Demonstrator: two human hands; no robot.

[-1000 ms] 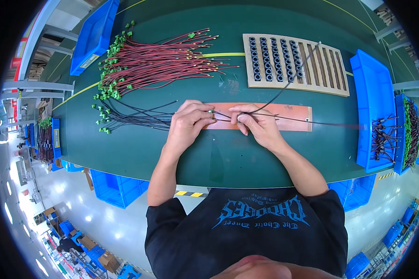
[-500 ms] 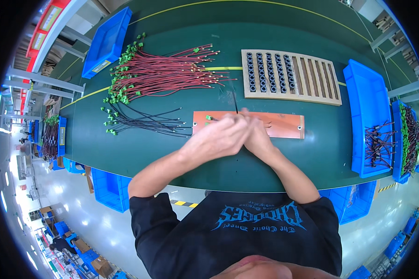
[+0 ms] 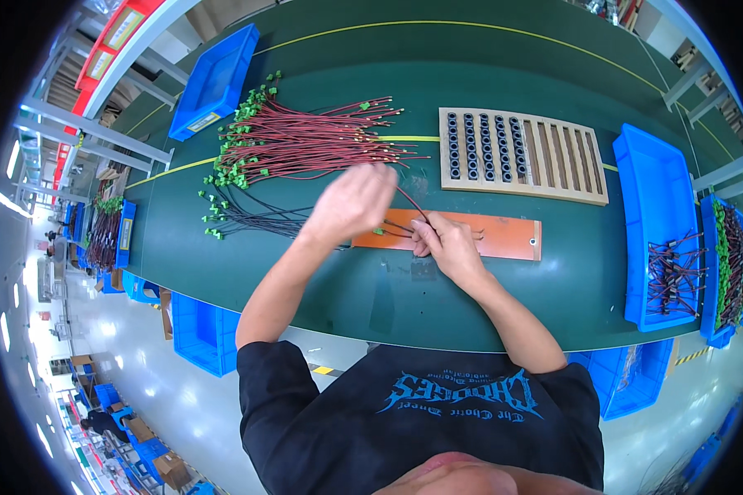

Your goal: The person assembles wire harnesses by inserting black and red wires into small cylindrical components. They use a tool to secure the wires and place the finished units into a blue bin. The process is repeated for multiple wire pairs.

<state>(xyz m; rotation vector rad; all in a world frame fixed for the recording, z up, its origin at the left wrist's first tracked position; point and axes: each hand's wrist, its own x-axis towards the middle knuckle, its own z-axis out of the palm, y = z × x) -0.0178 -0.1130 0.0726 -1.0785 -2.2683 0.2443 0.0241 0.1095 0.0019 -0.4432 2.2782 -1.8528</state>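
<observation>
My right hand (image 3: 450,247) pinches dark thin wires (image 3: 400,233) over the orange-brown board (image 3: 508,237); a green connector (image 3: 378,232) shows at their left end. From these fingers a red wire (image 3: 412,201) slants up-left to my left hand (image 3: 359,200). The left hand is raised, slightly blurred, its fingers closed at the wire's upper end; the exact grip is partly hidden. Just beyond it lies a spread bundle of red wires (image 3: 314,140) with green connectors on their left ends. Black wires (image 3: 260,216) lie to the left, partly behind my left forearm.
A wooden slotted rack (image 3: 561,157) holding black ring-like parts stands beyond the board. On the right, a blue tray (image 3: 660,181) contains finished-looking wire pieces, beside another filled blue bin (image 3: 722,264). A blue tray (image 3: 215,82) sits at the far left of the green table (image 3: 504,301).
My left hand has parted from my right, moving left and up. A red wire now spans the gap between them; the upright black wire no longer shows. The view has shifted slightly.
</observation>
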